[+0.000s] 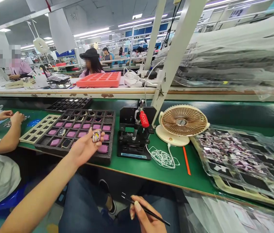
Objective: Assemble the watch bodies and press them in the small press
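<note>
My left hand [83, 148] is turned palm up over the front of a black foam tray [110, 142]. Its fingers are closed on a small squarish watch case [96, 136] with a yellow patch inside. Pockets of the tray hold pink rectangular pieces [86, 126] and dark-faced watch cases [66, 143]. Low in the view, above my lap, my right hand [148, 215] grips black tweezers [155, 218] between thumb and fingers. The tweezer tips point up and left, touching nothing.
A black clamp press [134, 139] with a red handle stands right of the tray. Beyond it are a fan [183, 121], a white cable [163, 158], an orange stick [186, 161] and clear trays [248, 178] with loose pieces. At left, a co-worker's hands [17, 118] work beside a cream tray [39, 128].
</note>
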A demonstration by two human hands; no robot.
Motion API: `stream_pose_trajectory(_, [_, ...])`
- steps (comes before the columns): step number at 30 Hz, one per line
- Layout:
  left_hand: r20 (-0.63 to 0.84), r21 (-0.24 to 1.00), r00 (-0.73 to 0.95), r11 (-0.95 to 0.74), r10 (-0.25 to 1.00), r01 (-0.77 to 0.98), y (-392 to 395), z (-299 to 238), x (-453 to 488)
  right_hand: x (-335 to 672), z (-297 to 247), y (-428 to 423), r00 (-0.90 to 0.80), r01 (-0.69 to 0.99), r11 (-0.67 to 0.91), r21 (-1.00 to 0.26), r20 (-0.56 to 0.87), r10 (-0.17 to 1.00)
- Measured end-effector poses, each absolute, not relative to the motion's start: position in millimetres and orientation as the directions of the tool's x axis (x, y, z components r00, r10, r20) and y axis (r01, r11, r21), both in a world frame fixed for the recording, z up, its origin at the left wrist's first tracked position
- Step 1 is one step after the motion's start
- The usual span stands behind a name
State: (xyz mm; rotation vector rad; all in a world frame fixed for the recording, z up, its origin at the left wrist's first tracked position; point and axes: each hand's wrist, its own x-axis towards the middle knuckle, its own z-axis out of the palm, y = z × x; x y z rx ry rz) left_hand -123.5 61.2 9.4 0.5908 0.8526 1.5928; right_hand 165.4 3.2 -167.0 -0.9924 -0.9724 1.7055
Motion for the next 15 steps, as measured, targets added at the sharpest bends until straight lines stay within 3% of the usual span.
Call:
stream_pose_trajectory(3, [-0.067, 0.734, -0.177, -0.071, 0.982, -0.675, 26.6, -0.5, -94.8, 160.1, -153.3, 7.8, -0.249, -0.327, -0.258, -0.909, -0.181, 0.951])
stream_pose_trajectory(7, [-0.041, 0.821, -0.253, -0.112, 0.967, -0.559, 3.8, -19.0, -69.1, 161.0, -149.9, 8.3, -0.253, -0.284, -0.244, -0.927, -0.173, 0.952])
stream_pose_trajectory(15, [-0.148, 0.84, -0.177, 0.029, 0.973, -0.541, -18.5, -42.1, -49.3, 161.3, -167.3, 5.7, -0.23, -0.358, -0.169, -0.918, -0.088, 0.969])
